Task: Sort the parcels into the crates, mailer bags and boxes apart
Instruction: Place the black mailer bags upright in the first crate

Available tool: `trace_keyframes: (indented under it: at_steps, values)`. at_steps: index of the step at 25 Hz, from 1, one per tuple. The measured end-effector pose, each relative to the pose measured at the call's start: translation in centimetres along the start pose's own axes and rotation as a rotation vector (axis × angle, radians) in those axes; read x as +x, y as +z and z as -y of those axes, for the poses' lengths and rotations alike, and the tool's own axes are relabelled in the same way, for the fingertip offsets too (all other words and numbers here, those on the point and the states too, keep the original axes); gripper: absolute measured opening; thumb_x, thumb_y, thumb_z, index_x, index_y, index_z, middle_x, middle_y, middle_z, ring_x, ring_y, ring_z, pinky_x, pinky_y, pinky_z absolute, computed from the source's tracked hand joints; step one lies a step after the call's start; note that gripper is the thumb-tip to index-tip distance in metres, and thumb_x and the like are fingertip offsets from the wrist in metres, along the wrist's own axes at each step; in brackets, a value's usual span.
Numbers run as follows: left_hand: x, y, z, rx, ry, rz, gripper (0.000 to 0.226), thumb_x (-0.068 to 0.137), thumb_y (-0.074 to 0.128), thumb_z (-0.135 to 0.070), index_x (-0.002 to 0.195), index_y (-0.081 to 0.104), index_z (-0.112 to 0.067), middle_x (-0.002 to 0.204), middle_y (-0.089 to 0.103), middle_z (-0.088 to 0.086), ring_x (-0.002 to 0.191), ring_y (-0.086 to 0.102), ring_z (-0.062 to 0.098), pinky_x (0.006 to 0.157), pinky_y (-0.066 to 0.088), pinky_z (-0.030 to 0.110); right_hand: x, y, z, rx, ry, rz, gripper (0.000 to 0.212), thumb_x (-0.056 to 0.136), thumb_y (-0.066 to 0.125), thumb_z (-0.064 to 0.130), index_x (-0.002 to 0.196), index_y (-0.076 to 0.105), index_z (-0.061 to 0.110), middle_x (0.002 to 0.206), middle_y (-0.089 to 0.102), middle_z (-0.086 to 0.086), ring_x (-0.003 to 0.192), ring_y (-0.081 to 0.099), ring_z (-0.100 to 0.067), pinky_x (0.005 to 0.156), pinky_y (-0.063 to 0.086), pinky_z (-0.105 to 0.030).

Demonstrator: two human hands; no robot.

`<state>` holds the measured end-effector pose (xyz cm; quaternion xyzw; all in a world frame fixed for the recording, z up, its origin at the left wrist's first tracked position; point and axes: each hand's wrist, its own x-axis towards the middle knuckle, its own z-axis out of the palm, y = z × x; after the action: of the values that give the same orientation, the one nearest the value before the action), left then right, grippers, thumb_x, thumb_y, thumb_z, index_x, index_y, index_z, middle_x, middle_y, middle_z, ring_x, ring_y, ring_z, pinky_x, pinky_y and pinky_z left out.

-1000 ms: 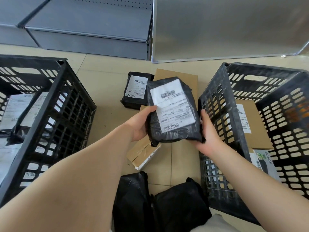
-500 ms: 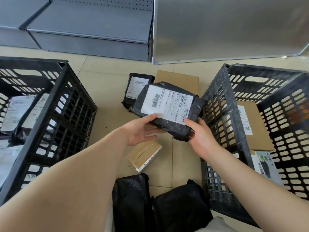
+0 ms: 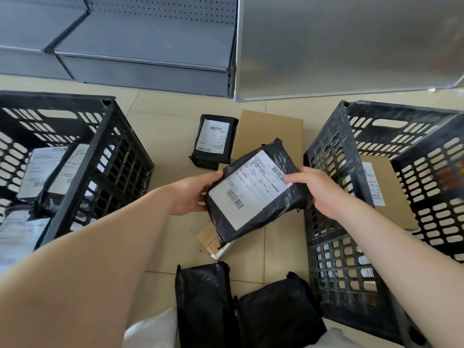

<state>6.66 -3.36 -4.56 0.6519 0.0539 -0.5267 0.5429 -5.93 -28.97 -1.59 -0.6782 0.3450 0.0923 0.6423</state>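
Between the two black crates, both hands are holding a black mailer bag [image 3: 253,194], label up. Left hand [image 3: 192,194] fingers are gripping its left edge; right hand [image 3: 317,190] fingers are pinching its right end.

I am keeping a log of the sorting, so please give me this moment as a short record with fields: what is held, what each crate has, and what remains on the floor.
held: black mailer bag, label up, between left hand and right hand
left crate: labelled mailer bags
right crate: cardboard boxes
floor, far: small black mailer beside flat cardboard box
floor, under held bag: small cardboard box, partly hidden
floor, near: two black bags, no label visible
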Motion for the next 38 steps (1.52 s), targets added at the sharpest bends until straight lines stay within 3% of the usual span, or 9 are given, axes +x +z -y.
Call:
trace_keyframes:
  at_steps: [7, 15, 19, 21, 23, 27, 29, 32, 38]
  values:
    - [-1.5, -0.9, -0.4, 0.155, 0.03, 0.04, 0.04, 0.087, 0.071, -0.033, 0.125, 0.058, -0.029, 0.114, 0.073, -0.003, 0.113, 0.065, 0.017, 0.103, 0.047, 0.044, 0.8, 2.1, 2.3, -0.096, -0.025, -0.005, 0.031, 0.091, 0.072, 0.026, 0.119, 0.066, 0.013, 0.108, 0.075, -0.002, 0.094, 0.07, -0.016, 0.066, 0.048, -0.026]
    - [-5.9, -5.5, -1.5, 0.05, 0.218, -0.246, 0.031, 0.095, 0.062, -0.035, 0.124, 0.062, -0.023, 0.105, 0.076, -0.004, 0.098, 0.071, 0.013, 0.075, 0.055, 0.026, 2.4, 7.8, 4.4, -0.216, -0.042, 0.02, 0.045, 0.101, 0.049, 0.053, 0.127, 0.055, 0.017, 0.119, 0.066, -0.004, 0.097, 0.062, -0.017, 0.086, 0.057, -0.036]
    - [-8.5, -8.5, -2.2, -0.075, 0.305, -0.384, 0.019, 0.097, 0.059, -0.036, 0.115, 0.061, -0.029, 0.106, 0.073, -0.004, 0.102, 0.068, 0.016, 0.089, 0.054, 0.032, 2.4, 10.4, 5.1, -0.143, 0.0, 0.011, 0.056, 0.102, 0.033, 0.063, 0.129, 0.053, 0.018, 0.116, 0.065, -0.007, 0.104, 0.063, -0.022, 0.094, 0.056, -0.044]
    - [-9.8, -10.0, -2.7, -0.161, 0.346, -0.435, 0.009, 0.097, 0.058, -0.033, 0.104, 0.058, -0.028, 0.101, 0.072, -0.003, 0.099, 0.068, 0.016, 0.088, 0.054, 0.033, 2.2, 12.2, 5.6, -0.129, -0.007, 0.011, 0.057, 0.102, 0.032, 0.062, 0.129, 0.054, 0.018, 0.114, 0.066, -0.007, 0.105, 0.063, -0.024, 0.095, 0.056, -0.044]
    - [-11.0, -11.7, -3.2, -0.218, 0.386, -0.459, 0.027, 0.096, 0.06, -0.034, 0.12, 0.058, -0.021, 0.101, 0.075, -0.001, 0.097, 0.071, 0.018, 0.082, 0.057, 0.034, 1.8, 14.4, 6.0, -0.117, -0.021, 0.025, 0.052, 0.104, 0.034, 0.057, 0.129, 0.054, 0.017, 0.11, 0.068, -0.008, 0.097, 0.063, -0.023, 0.094, 0.057, -0.044]
    - [-13.1, -16.2, -3.2, -0.347, 0.463, -0.535, 0.028, 0.095, 0.06, -0.033, 0.12, 0.061, -0.019, 0.104, 0.076, 0.0, 0.094, 0.073, 0.018, 0.077, 0.057, 0.031, 0.5, 20.9, 6.1, -0.12, -0.09, 0.108, 0.032, 0.104, 0.045, 0.039, 0.119, 0.055, 0.013, 0.107, 0.069, -0.013, 0.079, 0.057, -0.022, 0.074, 0.054, -0.037]
    - [-13.8, -18.6, -2.8, -0.405, 0.464, -0.613, 0.033, 0.095, 0.06, -0.036, 0.123, 0.06, -0.019, 0.109, 0.075, 0.001, 0.095, 0.073, 0.017, 0.08, 0.057, 0.033, -0.6, 24.6, 6.2, -0.16, -0.14, 0.178, 0.028, 0.102, 0.049, 0.038, 0.113, 0.056, 0.013, 0.107, 0.069, -0.013, 0.082, 0.057, -0.023, 0.083, 0.055, -0.039]
    - [-14.8, -21.6, -1.6, -0.489, 0.482, -0.686, 0.029, 0.096, 0.058, -0.037, 0.119, 0.059, -0.02, 0.103, 0.076, -0.002, 0.091, 0.074, 0.014, 0.079, 0.058, 0.034, -2.7, 29.9, 6.7, -0.173, -0.174, 0.353, 0.049, 0.101, 0.049, 0.042, 0.125, 0.054, -0.001, 0.099, 0.062, -0.01, 0.087, 0.056, -0.025, 0.088, 0.054, -0.039]
    - [-15.7, -27.3, 2.2, -0.504, 0.408, -0.925, 0.021, 0.095, 0.059, -0.039, 0.112, 0.061, -0.027, 0.103, 0.074, -0.008, 0.087, 0.074, 0.009, 0.074, 0.058, 0.034, -5.2, 34.9, 7.1, -0.399, -0.255, 0.512, 0.083, 0.094, 0.052, 0.063, 0.156, 0.019, 0.019, 0.137, 0.054, -0.002, 0.117, 0.058, -0.024, 0.085, 0.043, -0.032]
